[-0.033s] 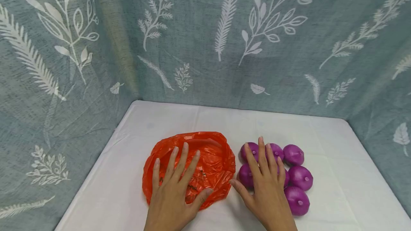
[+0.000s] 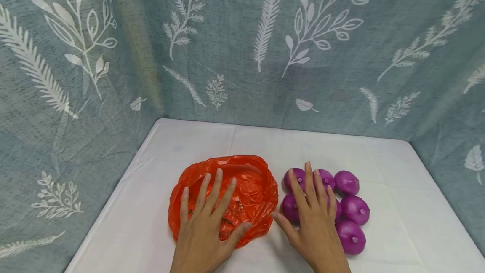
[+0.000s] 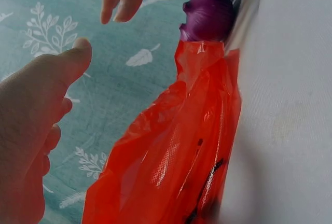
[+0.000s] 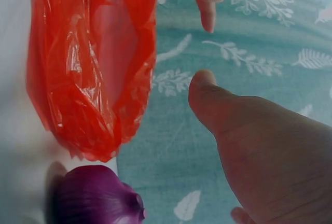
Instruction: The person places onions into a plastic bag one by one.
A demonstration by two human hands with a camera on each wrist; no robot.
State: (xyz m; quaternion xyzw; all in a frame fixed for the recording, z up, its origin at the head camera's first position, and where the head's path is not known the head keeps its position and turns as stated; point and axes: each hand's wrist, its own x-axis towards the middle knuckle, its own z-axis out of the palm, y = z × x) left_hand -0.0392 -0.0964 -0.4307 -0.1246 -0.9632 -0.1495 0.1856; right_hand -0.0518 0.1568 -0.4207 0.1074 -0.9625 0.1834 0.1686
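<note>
A red plastic bag (image 2: 254, 193) with black print stands on the white table, its mouth spread wide and facing up. My left hand (image 2: 206, 226) hovers over the bag's near left part, fingers straight and spread, holding nothing. To the right of the bag, several red onions (image 2: 353, 239) sit in rows close together. Above their left part is my right hand (image 2: 314, 222), also flat with fingers apart, hiding some of them. From the side, the left wrist view has my left thumb (image 3: 62, 66) apart from the bag. In the right wrist view, one onion (image 4: 93, 195) lies near the bag's edge.
The white tabletop (image 2: 409, 205) extends around the bag and onions. Blue-green curtains (image 2: 235, 96) with white leaf patterns enclose it at the back and both sides.
</note>
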